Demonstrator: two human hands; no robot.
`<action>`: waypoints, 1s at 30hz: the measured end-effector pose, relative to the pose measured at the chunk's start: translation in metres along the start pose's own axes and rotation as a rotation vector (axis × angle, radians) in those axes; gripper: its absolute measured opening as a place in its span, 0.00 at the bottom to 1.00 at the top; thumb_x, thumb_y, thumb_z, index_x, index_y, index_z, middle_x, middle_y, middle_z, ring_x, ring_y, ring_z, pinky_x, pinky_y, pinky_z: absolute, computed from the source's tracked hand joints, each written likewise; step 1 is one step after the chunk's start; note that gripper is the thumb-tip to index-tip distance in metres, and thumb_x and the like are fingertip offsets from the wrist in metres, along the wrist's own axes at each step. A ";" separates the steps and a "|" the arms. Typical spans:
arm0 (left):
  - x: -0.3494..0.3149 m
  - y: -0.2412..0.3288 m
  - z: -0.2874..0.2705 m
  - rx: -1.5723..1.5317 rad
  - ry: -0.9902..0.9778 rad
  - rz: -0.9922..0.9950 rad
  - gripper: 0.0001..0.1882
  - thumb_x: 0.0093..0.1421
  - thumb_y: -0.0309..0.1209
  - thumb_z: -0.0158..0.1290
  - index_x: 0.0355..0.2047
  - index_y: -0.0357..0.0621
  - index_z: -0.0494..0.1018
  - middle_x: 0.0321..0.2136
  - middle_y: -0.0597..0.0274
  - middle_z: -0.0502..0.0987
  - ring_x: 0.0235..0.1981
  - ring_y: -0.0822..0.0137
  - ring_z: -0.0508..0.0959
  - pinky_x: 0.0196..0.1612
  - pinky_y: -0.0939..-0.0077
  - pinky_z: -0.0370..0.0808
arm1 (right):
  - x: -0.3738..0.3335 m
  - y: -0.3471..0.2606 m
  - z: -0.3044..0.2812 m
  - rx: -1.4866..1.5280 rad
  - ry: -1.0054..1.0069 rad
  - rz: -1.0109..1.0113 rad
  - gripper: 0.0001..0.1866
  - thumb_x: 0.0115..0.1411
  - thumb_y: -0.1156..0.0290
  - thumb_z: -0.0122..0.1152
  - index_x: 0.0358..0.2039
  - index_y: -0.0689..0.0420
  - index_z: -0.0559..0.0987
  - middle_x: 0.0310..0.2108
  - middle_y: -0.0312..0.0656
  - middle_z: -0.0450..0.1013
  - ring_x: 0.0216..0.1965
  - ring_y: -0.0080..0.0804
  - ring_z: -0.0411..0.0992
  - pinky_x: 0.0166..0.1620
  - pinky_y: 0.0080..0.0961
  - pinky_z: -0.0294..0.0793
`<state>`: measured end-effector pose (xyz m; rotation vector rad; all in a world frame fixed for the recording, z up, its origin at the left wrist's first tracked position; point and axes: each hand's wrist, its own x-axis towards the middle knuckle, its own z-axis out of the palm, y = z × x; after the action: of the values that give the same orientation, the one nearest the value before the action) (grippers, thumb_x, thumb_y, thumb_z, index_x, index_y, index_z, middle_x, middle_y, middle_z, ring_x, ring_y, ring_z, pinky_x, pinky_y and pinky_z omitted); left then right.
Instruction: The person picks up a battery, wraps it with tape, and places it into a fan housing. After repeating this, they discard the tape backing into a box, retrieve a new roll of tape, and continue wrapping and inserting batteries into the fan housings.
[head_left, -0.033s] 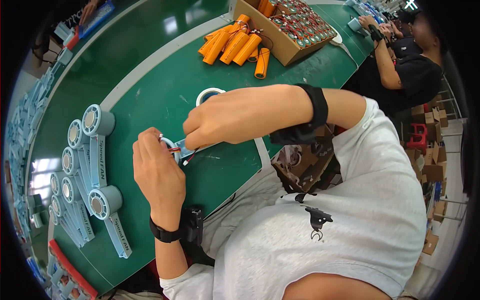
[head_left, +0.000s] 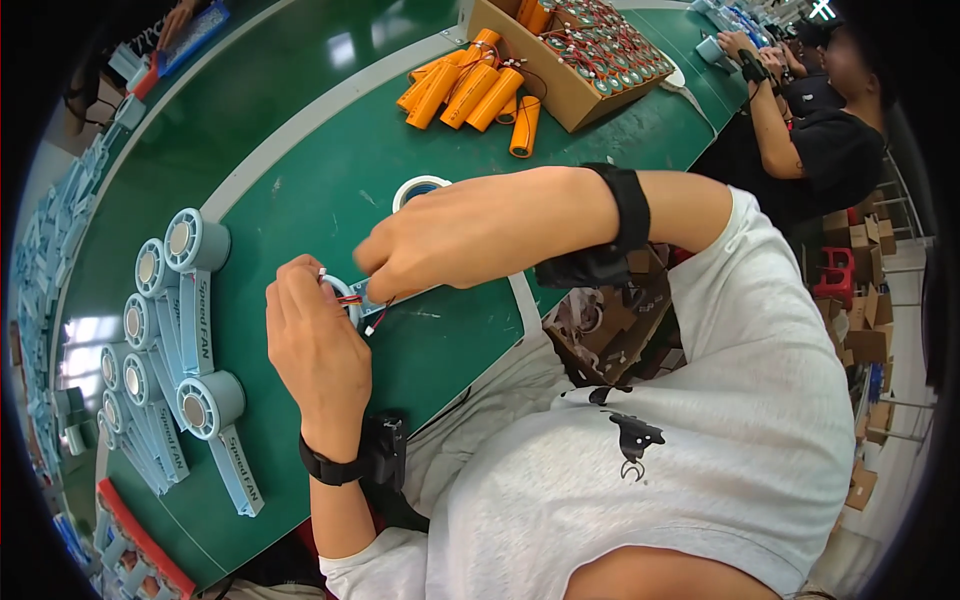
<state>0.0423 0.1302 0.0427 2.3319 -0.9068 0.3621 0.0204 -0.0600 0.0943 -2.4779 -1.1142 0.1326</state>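
Note:
My left hand is closed around the round head of a light-blue handheld fan, covering much of it. Thin coloured wires run out of the head toward the handle part. A small white connector hangs on a red and black lead beside it. Over the handle, my right hand has its fingers curled, and the tips are partly hidden and smeared. Whether they pinch anything cannot be made out. Just beyond this hand lies a white ring-shaped part with a dark blue centre, partly covered by it.
Several finished-looking light-blue fans lie in rows at the left of the green table. Orange battery cells with wires are heaped at the far side, by a cardboard box full of more cells. Another person works at the far right.
My right hand has shifted slightly left, its fingertips closer to the fan head. My left hand and the fan have stayed put.

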 end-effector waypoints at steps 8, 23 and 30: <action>-0.002 -0.003 0.000 -0.070 -0.018 -0.002 0.05 0.56 0.19 0.41 0.33 0.35 0.63 0.34 0.52 0.70 0.34 0.52 0.69 0.35 0.65 0.67 | 0.017 0.015 0.010 0.161 -0.357 0.154 0.15 0.50 0.79 0.54 0.40 0.61 0.75 0.32 0.45 0.71 0.33 0.41 0.70 0.35 0.33 0.70; 0.065 0.007 -0.062 -0.079 -0.620 0.074 0.26 0.34 0.15 0.56 0.38 0.41 0.68 0.37 0.56 0.70 0.39 0.62 0.70 0.37 0.76 0.68 | -0.033 0.005 0.027 0.542 0.630 0.303 0.17 0.46 0.81 0.57 0.39 0.56 0.76 0.31 0.44 0.75 0.31 0.35 0.74 0.36 0.25 0.73; 0.247 -0.127 -0.024 0.139 -0.298 0.140 0.20 0.39 0.22 0.56 0.37 0.37 0.70 0.28 0.63 0.71 0.26 0.72 0.70 0.30 0.80 0.67 | -0.093 0.043 0.022 -0.078 0.765 1.439 0.14 0.49 0.69 0.60 0.31 0.66 0.70 0.28 0.54 0.73 0.31 0.45 0.73 0.33 0.33 0.72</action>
<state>0.3089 0.0912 0.1164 2.4995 -1.2270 0.1380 -0.0178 -0.1463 0.0483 -2.4667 1.0170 -0.4180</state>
